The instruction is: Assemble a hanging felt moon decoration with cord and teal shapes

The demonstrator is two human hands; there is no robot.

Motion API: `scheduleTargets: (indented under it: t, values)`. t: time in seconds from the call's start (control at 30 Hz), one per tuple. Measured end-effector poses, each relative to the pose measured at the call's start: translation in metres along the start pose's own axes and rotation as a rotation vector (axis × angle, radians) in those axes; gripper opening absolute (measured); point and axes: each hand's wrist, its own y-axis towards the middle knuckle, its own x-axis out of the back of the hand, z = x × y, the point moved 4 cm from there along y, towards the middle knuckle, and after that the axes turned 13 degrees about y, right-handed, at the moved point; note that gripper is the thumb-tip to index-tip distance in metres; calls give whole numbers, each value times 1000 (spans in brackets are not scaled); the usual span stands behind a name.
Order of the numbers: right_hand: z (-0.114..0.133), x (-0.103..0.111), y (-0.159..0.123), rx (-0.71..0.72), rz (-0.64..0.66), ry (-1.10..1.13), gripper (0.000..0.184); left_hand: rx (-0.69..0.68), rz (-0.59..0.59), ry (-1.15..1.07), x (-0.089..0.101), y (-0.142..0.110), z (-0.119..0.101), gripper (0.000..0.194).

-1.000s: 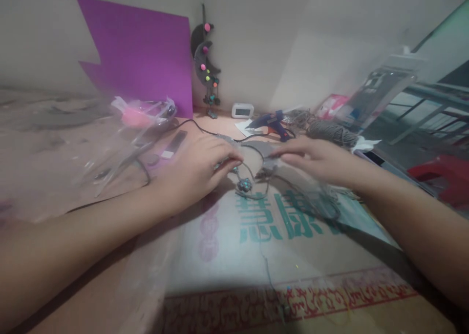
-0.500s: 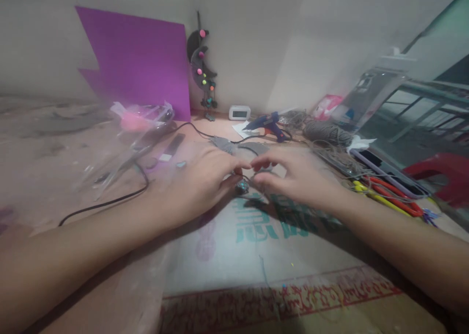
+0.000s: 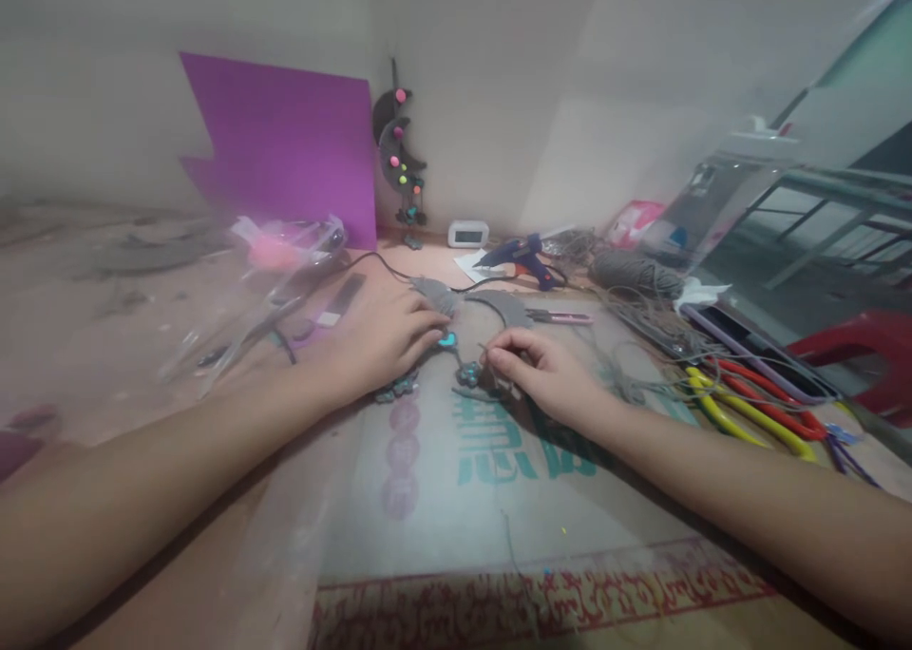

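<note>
My left hand rests palm down on the table, fingers curled over a grey string with a small teal bead at its fingertips. My right hand is pinched closed beside a small grey-and-teal flower piece, holding a thin thread I can barely make out. Another grey flower piece lies under my left hand's edge. Two grey crescent felt cutouts lie just beyond both hands.
A purple sheet leans on the wall beside a hanging moon ornament. A blue glue gun, small clock, grey yarn ball, phone, red and yellow scissors and clear bags surround the printed cardboard.
My hands have drawn apart: the right slid toward me and pinched shut near the flower piece, the left moved slightly left. A pink-handled cutter is now uncovered behind them.
</note>
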Motion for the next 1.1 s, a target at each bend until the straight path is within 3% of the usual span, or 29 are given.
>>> scheduleTargets:
  t: [0.17, 0.67, 1.1]
  values:
    - [1, -1, 2, 96, 19, -107, 17, -17, 67, 31, -1, -1, -12, 34]
    - [-4, -3, 6, 34, 39, -47, 18, 31, 121, -10, -11, 0, -10, 36]
    - [-5, -3, 7, 62, 39, -87, 17, -53, -61, -31, -8, -3, -8, 21]
